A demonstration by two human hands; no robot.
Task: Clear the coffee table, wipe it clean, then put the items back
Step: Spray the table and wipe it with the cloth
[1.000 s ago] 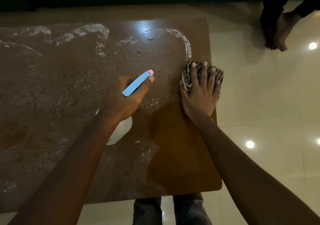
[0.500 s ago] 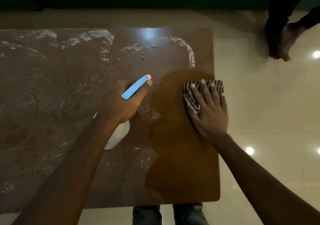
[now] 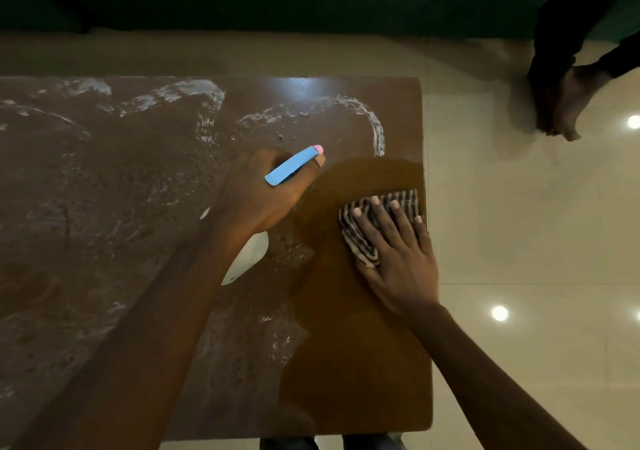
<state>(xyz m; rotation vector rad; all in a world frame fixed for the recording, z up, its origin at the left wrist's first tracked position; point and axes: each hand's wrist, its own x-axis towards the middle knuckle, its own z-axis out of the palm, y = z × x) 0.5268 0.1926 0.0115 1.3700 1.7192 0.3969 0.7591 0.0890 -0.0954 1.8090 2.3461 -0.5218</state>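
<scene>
The brown coffee table is streaked with white foam on its left and far parts; a darker wiped patch runs along its right side. My right hand lies flat with straight fingers on a black-and-white striped cloth, pressing it to the table near the right edge. My left hand grips a spray bottle just above the table's middle: its blue head with a pink tip points far-right, and part of its white body shows under my wrist.
Another person's bare feet stand on the cream tiled floor at the far right. Ceiling lights reflect in the tiles. My knees are at the table's near edge. Something dark spans the back.
My right hand has dragged the striped cloth toward me along the table's right edge, and the wiped patch has widened. My left hand keeps the spray bottle in about the same spot.
</scene>
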